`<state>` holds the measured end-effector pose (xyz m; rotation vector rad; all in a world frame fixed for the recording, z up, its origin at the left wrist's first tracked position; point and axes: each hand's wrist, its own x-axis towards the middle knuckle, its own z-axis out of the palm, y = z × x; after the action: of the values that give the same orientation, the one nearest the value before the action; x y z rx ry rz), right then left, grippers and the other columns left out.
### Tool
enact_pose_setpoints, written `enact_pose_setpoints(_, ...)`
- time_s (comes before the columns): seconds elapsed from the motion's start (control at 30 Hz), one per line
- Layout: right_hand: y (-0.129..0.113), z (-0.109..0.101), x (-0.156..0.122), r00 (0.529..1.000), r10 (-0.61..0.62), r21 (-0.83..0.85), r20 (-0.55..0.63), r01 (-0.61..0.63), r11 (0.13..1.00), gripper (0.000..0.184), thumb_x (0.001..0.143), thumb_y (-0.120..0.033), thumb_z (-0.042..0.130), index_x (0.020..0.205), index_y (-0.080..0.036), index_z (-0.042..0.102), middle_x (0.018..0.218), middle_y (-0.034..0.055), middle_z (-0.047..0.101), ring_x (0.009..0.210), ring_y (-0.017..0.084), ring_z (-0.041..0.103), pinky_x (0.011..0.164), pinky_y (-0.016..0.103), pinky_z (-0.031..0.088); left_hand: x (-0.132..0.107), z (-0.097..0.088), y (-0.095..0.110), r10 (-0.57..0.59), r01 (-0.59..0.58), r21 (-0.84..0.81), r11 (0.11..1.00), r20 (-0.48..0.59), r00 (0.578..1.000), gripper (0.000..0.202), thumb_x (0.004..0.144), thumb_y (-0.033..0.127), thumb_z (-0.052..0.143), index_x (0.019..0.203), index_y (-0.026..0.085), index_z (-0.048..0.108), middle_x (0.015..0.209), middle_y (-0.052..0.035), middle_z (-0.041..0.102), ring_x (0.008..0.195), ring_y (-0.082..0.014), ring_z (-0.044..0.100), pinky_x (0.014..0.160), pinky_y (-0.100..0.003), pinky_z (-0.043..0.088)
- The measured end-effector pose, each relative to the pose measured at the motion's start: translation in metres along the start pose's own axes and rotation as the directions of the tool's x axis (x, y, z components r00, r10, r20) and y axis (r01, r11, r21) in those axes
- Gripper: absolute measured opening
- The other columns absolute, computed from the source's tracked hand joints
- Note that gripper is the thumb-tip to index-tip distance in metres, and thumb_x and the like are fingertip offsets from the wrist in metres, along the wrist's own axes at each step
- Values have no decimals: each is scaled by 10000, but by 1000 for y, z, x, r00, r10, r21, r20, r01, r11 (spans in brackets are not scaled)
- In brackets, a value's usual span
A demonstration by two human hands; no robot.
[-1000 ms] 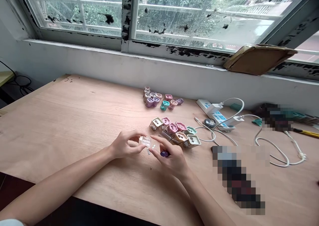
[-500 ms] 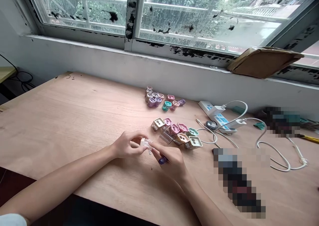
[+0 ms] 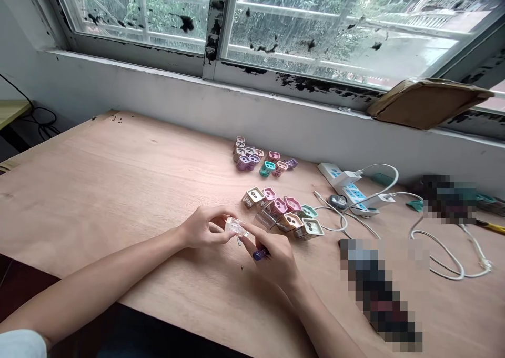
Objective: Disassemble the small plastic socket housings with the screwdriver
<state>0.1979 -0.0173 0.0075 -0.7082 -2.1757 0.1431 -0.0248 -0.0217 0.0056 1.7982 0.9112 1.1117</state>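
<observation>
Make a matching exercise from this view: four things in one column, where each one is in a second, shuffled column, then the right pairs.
Things:
1. clear plastic housing
2. purple-handled tool
3. white power strip
4. brown cardboard piece

Places:
A. on the window sill
B. on the wooden desk, with white cables plugged in
C. tucked in the right hand
D. pinched between the fingers of the left hand and touched by the right

Pairs: 1-D, 2-C, 3-B, 4-A
</observation>
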Motion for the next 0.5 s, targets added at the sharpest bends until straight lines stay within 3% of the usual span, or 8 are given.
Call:
enact_pose_setpoints(0.17,-3,-9,4,998,53,43,-25,-52,998,243,986,-237,599,1216,-189,659,625,-22,631,441,107,513,461,233,403,1,-4,0,-24,24,-12,1000,-14,1000,342,821,290,722,1125,143,669,933,-64,727,789,-162,722,666,-243,650)
enact_pose_setpoints(0.27,-1,-18,7,980,162,97,-115,-151,984,172,1011,-262,514,1059,-188,662,700,18,634,524,141,551,508,264,434,3,-9,-1,7,-6,14,1000,-61,998,351,820,284,730,1137,148,663,984,-66,723,801,-150,720,698,-251,662)
enact_pose_setpoints(0.37,5,-23,8,949,220,140,-227,-192,971,296,1041,-335,439,852,-200,623,721,41,609,614,180,567,587,312,454,6,-13,-4,32,-25,64,998,-106,994,340,811,243,737,1131,154,668,1005,-63,730,799,-141,726,710,-241,659)
enact_pose_setpoints(0.5,16,-20,3,927,316,192,-204,-278,941,347,1040,-402,468,798,-197,608,632,8,534,539,159,503,522,297,412,7,-14,-9,53,-47,66,997,-96,994,352,827,202,712,1172,156,661,1056,-78,731,861,-153,731,780,-274,664)
